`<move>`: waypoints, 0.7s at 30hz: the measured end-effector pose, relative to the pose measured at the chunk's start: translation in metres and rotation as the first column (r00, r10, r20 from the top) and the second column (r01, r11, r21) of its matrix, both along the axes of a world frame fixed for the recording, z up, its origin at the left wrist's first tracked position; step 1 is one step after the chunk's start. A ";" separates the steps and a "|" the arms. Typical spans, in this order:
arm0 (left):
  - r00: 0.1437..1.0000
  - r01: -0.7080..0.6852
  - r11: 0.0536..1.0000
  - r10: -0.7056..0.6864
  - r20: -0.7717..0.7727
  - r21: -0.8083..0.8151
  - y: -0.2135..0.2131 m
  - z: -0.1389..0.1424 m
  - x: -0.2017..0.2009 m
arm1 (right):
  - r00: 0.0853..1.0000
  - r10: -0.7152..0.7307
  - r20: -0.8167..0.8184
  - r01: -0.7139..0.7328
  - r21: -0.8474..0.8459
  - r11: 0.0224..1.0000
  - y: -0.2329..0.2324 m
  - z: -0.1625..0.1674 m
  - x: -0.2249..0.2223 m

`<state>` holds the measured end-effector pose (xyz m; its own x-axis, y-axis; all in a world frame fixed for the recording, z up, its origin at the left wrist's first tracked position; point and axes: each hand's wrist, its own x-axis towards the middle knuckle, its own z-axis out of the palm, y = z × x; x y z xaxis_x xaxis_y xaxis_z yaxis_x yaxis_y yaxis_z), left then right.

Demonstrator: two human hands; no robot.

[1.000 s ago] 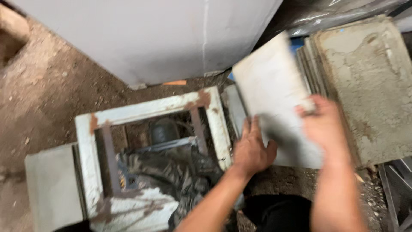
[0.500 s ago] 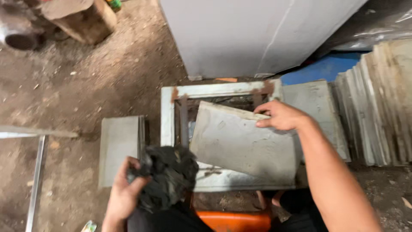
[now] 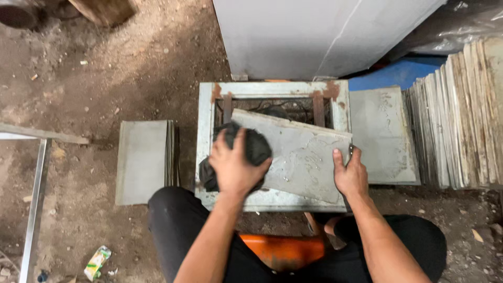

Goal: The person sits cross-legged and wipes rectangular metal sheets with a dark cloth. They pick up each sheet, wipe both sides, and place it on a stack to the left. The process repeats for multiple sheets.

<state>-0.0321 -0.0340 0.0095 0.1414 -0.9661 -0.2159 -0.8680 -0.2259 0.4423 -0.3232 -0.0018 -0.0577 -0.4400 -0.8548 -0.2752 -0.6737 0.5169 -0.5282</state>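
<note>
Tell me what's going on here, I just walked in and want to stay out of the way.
A seated person presses a dark cloth with the left hand onto a grey slab lying tilted across a white, rust-spotted metal frame. The right hand steadies the slab's right edge. A small stack of similar slabs lies left of the frame, one flat slab lies to its right, and a long row stands on edge beyond that.

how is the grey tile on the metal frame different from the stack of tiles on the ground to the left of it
The tile on the frame is a single piece, lying askew across the metal frame; the stack on the left is several tiles, squared up on the dirt floor. The left hand presses a dark cloth on the framed tile while the right hand grips its edge; the stack lies untouched. Both are grey, flat and rectangular.
</note>
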 end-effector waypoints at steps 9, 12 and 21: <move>0.882 0.313 0.891 -0.400 -0.247 -0.328 0.034 0.003 -0.071 | 0.999 0.008 0.051 -0.008 0.003 1.000 -0.003 0.006 -0.006; 0.982 -0.130 0.870 0.045 -0.185 -0.476 0.016 -0.012 0.023 | 0.998 -0.009 0.056 0.008 0.017 1.000 -0.004 0.002 0.000; 0.909 0.315 0.812 -0.407 -0.091 -0.492 0.096 -0.055 -0.132 | 0.986 0.005 0.166 -0.006 0.007 1.000 0.001 0.013 -0.005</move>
<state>-0.1644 0.0619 -0.0458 -0.2345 -0.9321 0.2760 -0.7388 0.3554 0.5726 -0.3282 -0.0006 -0.0443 -0.3828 -0.8547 -0.3506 -0.5799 0.5177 -0.6290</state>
